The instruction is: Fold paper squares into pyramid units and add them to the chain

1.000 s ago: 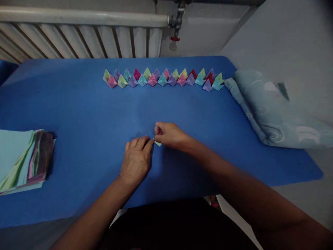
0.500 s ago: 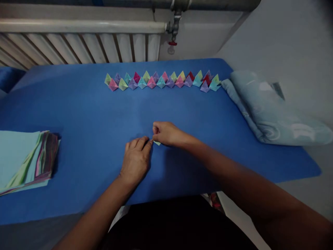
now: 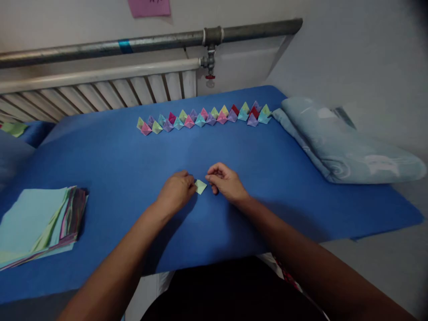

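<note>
A small folded square of pale green paper (image 3: 200,187) lies on the blue table cover between my hands, one corner pointing right. My left hand (image 3: 178,189) has its fingers closed on the paper's left edge. Just right of the paper is my right hand (image 3: 226,180), its fingers curled and the thumb slightly apart from the index finger. Its fingertips are close to the right corner; I see nothing held in them. Farther back, folded paper pieces (image 3: 200,120) in several colours stand in two staggered rows.
A stack of coloured paper sheets (image 3: 40,214) lies at the left. A folded grey-blue blanket (image 3: 347,147) rests on the right side of the blue table cover (image 3: 133,160). Behind the table are a white radiator (image 3: 133,91), a metal pipe (image 3: 160,43) and a red-handled valve (image 3: 210,76).
My right hand has moved off the paper to the right, and its fingers have loosened. More of the green paper shows. The view has tilted up, bringing a pink note on the wall into sight.
</note>
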Available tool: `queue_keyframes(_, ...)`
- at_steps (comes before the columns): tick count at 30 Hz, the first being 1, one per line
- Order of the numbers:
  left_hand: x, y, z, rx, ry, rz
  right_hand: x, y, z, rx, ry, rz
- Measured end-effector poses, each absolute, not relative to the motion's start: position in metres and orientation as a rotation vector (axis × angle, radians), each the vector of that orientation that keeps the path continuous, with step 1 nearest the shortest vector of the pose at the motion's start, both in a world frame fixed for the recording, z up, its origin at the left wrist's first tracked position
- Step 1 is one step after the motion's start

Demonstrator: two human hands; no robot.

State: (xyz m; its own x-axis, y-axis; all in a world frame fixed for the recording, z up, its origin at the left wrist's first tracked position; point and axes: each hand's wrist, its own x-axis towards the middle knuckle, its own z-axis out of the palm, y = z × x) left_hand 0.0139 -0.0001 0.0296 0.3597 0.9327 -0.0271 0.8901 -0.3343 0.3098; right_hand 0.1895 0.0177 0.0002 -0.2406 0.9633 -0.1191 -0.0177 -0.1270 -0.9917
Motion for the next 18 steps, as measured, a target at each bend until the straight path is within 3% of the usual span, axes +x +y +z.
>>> queue_keyframes(9,0.03,0.034,0.04,2.171,1.489,0.05,0.192,0.023,0.006,-1.193,-1.281,1.598)
queue_keyframes(18,0.027,0.026,0.046,1.818,1.38,0.153,0.191,0.018,0.007,-1.208,-1.335,1.572)
